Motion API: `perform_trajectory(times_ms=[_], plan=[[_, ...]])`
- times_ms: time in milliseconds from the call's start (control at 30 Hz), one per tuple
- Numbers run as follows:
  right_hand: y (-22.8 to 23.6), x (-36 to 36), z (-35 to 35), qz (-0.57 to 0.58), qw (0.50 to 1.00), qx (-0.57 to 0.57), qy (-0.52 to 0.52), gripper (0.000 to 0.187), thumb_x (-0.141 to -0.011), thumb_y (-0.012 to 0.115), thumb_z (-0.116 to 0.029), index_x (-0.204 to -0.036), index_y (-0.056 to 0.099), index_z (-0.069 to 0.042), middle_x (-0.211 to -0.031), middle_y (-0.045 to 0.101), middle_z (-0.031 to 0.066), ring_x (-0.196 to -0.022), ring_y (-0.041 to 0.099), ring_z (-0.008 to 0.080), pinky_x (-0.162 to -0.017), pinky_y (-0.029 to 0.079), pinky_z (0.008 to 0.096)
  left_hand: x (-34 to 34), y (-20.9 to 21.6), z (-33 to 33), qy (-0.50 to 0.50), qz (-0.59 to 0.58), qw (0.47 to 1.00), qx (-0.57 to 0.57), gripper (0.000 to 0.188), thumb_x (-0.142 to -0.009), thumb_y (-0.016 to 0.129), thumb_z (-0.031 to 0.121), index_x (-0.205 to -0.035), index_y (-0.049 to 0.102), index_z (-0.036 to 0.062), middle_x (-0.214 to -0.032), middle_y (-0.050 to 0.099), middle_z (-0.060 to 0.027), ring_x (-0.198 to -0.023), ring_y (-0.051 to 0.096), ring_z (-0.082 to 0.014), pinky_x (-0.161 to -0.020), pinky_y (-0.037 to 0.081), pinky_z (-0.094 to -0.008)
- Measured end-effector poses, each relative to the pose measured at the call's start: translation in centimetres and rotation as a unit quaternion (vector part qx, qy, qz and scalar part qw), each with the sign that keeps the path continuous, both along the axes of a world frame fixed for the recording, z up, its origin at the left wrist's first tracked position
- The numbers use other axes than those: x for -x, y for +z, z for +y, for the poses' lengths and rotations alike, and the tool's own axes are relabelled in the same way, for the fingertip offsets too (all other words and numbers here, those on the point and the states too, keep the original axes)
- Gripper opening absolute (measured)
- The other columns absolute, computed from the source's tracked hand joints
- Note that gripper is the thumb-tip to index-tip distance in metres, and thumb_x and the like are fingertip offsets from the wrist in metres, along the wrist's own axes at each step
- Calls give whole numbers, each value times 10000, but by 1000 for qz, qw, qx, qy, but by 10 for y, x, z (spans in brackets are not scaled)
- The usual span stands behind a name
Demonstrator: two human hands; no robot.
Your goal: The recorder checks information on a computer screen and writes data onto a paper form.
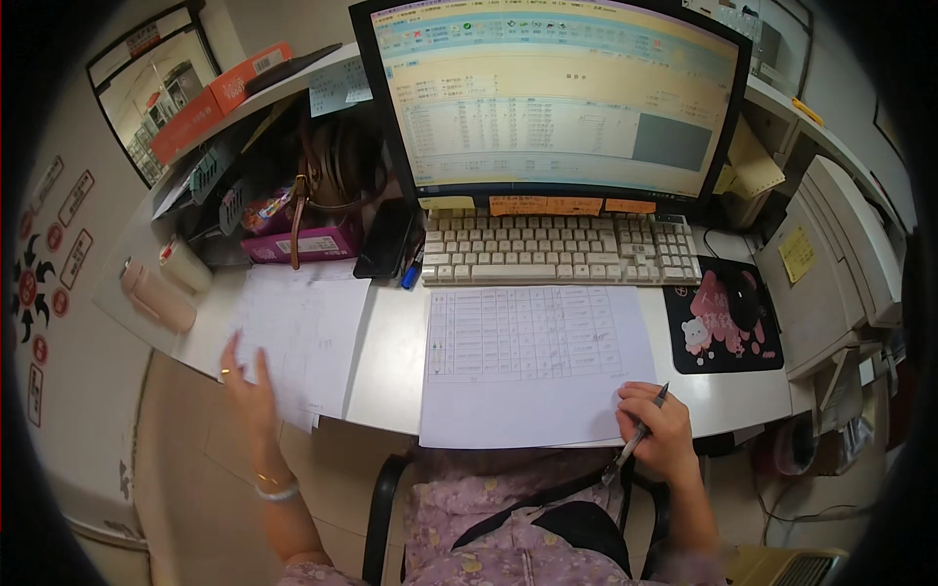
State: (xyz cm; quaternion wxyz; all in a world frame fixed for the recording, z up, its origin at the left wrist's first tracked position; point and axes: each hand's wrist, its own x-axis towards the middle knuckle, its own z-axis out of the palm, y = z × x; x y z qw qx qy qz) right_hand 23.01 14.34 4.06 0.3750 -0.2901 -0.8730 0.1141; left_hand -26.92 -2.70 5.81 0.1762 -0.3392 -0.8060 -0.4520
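Note:
A pen [635, 441] is gripped in my right hand [660, 425], which rests at the lower right corner of a sheet with a printed table [518, 410]. Handwritten marks show in some of the table's columns. My left hand [251, 396], a ring on one finger, is raised with its fingers apart at the near left edge of another stack of papers [303, 332]. Nothing shows in that hand, and it is slightly blurred. Whether it touches the papers I cannot tell.
Behind the table sheet lie a white keyboard [528, 249] and a monitor [557, 107]. A mouse [740, 301] sits on a black mouse pad [723, 342]. A printer [831, 254] stands at right. At left are a pink bottle [158, 296], a purple box [332, 239] and a black phone [384, 239].

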Motion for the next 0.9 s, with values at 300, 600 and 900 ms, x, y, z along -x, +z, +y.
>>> perform_trajectory(times_ms=[300,600,900], plan=[[-3,5,3,10,1000,4,15,216,-710,762,37,-890,662,-29,-954,730,127,-960,715,337,-797,581,390,-205,-6,31,-448,127,878,111,453,-803,825,259,-1205,680,107,-1298,623,-98,-1104,585,-294,-955,452,-392],[-2,4,1,2,1000,-11,4,222,-706,761,32,-891,659,-37,-963,729,119,-958,715,332,-791,582,384,-228,-27,45,-479,129,852,169,485,-748,851,227,-1199,709,116,-1317,660,-30,-947,571,-236,-888,465,-345],[-1,1,-1,0,1000,-13,6,225,-702,761,41,-883,651,-35,-950,725,114,-941,716,327,-786,581,382,-231,-27,45,-485,100,855,155,403,-788,810,173,-1169,708,88,-1292,674,-35,-908,568,-238,-840,469,-344]])
